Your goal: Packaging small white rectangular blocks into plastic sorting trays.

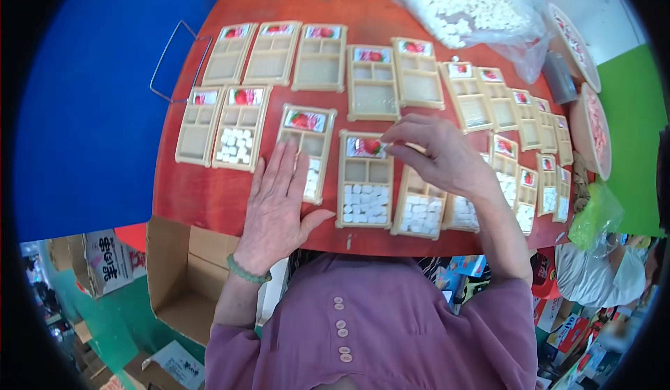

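My left hand (276, 201) lies palm down with fingers stretched out, over a small beige compartment tray (325, 133). It covers part of that tray's white pieces (312, 178). My right hand (441, 154) reaches over the neighbouring beige tray (342, 181), its thumb and forefinger bent together at the edge of a strawberry-printed packet (366, 146). Whatever those fingertips pinch, if anything, is too small to make out. Short white pieces (366, 204) fill this tray's large compartment. Another filled tray (398, 215) sits just below my right hand.
Several similar trays (319, 67) stand in rows on the red table (202, 198), some with bare large compartments. A clear bag of white pieces (474, 3) lies at the far side. Pink bowls (597, 133) line the right edge; an open cardboard box (183, 271) stands below left.
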Tool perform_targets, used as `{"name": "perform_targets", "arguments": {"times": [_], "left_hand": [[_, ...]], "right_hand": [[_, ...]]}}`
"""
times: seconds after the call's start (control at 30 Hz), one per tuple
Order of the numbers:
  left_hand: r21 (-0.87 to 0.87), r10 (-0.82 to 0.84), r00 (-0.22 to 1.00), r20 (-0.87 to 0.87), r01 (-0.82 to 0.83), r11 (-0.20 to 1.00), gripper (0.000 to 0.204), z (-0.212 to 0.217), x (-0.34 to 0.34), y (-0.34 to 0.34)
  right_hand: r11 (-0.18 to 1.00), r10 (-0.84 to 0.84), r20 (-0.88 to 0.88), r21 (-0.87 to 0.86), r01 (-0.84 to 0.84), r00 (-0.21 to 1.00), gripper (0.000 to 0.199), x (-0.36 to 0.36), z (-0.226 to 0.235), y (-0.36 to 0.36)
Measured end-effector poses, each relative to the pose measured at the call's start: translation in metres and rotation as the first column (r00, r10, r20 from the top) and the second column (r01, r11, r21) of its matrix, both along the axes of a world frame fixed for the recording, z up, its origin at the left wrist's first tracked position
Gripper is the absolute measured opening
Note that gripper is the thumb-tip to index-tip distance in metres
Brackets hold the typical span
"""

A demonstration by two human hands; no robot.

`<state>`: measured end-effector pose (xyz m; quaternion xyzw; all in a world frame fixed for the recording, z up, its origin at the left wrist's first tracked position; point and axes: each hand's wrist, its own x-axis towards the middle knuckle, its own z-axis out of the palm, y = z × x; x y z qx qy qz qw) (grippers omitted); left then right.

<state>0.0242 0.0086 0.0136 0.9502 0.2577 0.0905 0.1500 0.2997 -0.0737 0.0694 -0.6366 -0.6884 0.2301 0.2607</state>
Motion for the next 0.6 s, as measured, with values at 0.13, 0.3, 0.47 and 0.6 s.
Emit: {"name": "perform_targets", "arguments": {"times": [0.13,0.3,0.47,0.6], "left_hand": [[-0.021,0.056,0.998,-0.008,-0.056,0.998,0.091,0.003,-0.007,-0.003],[-0.017,0.027,0.985,0.17,-0.024,1.0,0.083,0.014,0.003,-0.005],[0.015,0.188,0.927,0.325,-0.204,0.979,0.067,0.012,-0.026,-0.004],[0.111,0.368,0.861,0.351,-0.429,0.897,0.051,0.003,-0.051,0.01]], "right_hand": [[0.994,-0.088,-0.01,-0.061,0.087,0.996,0.018,0.011,0.013,0.007],[0.981,-0.193,-0.053,-0.03,0.192,0.98,0.015,0.026,0.022,0.017],[0.989,0.14,0.021,0.038,-0.141,0.99,0.013,-0.03,0.014,0.061],[0.924,0.331,0.27,0.102,-0.368,0.904,0.02,-0.08,0.0,0.092]]}}
